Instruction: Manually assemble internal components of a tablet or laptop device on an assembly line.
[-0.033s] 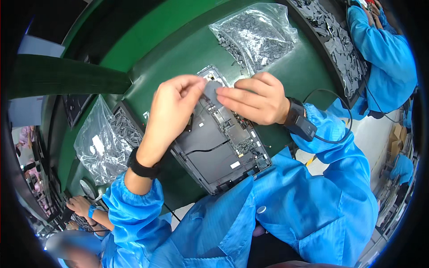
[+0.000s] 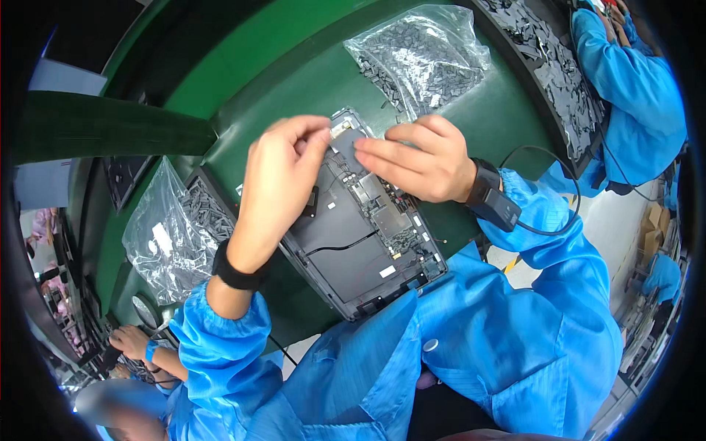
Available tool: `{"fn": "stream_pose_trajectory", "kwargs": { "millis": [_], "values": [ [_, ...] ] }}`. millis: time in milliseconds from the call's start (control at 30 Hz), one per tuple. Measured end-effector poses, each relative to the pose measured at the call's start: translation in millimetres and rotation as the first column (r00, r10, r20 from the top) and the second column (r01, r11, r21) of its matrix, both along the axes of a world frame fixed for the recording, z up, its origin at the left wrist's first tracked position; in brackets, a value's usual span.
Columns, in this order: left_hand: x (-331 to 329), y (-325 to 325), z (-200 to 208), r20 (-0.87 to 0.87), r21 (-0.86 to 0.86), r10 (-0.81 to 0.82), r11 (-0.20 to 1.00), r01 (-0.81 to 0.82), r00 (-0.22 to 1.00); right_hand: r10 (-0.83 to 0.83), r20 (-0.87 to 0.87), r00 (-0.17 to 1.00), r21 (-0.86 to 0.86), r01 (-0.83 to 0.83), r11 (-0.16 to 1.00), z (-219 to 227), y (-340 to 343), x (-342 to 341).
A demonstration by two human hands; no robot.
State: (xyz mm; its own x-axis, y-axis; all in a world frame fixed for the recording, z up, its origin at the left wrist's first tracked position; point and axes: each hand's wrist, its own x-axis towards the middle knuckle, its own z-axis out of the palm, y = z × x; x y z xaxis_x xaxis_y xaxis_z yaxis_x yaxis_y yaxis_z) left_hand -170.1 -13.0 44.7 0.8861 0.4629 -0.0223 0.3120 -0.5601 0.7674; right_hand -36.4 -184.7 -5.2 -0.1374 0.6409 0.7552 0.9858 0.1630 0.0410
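An opened dark device chassis (image 2: 360, 250) lies tilted on the green mat (image 2: 294, 66), its boards and cables showing. Both my hands meet over its far end. My left hand (image 2: 283, 176) pinches one edge of a small grey rectangular pad (image 2: 344, 142) between thumb and fingertips. My right hand (image 2: 423, 158) has its outstretched fingers on the pad's other edge, just above the chassis. Blue sleeves cover both my forearms, with a black band on the left wrist.
A clear bag of small grey parts (image 2: 419, 55) lies beyond the chassis, another bag (image 2: 165, 235) to the left over a tray. A long tray of grey parts (image 2: 551, 66) runs at upper right beside a blue-clad co-worker (image 2: 632, 81). A corded wrist strap (image 2: 489, 195) sits on my right wrist. Another person's hand (image 2: 132, 342) is at lower left.
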Motion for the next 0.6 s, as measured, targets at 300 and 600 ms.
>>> {"fn": "stream_pose_trajectory", "kwargs": {
  "millis": [300, 600],
  "values": [
    [8, 10, -20, 0.014, 0.424, -0.109, 0.901, 0.093, 0.994, -0.132, 0.002, 0.991, -0.143, 0.131, 0.981, -9, 15, -5],
    [8, 7, -26, 0.039, 0.532, -0.132, 0.842, 0.091, 0.99, -0.12, 0.006, 0.993, -0.376, 0.113, 0.92, 5, 21, -5]
  ]
}}
